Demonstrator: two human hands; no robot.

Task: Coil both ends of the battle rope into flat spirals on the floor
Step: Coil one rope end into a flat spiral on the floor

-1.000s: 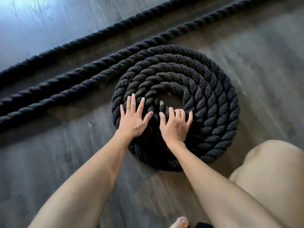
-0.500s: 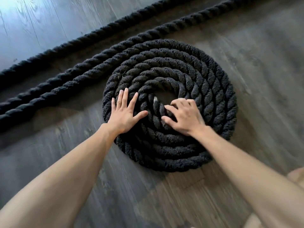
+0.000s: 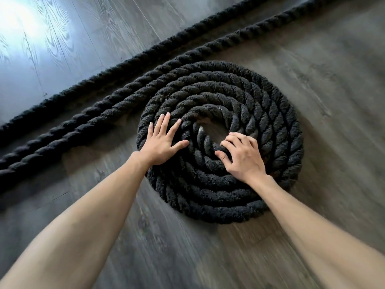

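right hand (image 3: pixel 242 157) | wrist swung right | fingers flat to curled, apparently hooking inner turn of thick black twisted rope (image 3: pixel 270 113)

One flat spiral (image 3: pixel 270 122) of black rope is lying on the one wooden floor (image 3: pixel 323 80), winding through roughly six turns around a single small gap (image 3: pixel 212 130) at its middle. Three straight stretches of rope (image 3: pixel 83 83) are running past it at the left — only two are carrying on to the upper right. Two bare hands are showing, one left hand (image 3: pixel 161 142) and one right hand (image 3: pixel 243 157), with two forearms (image 3: pixel 100 205) trailing behind — and one bright patch of glare (image 3: pixel 18 15) is sitting on the boards
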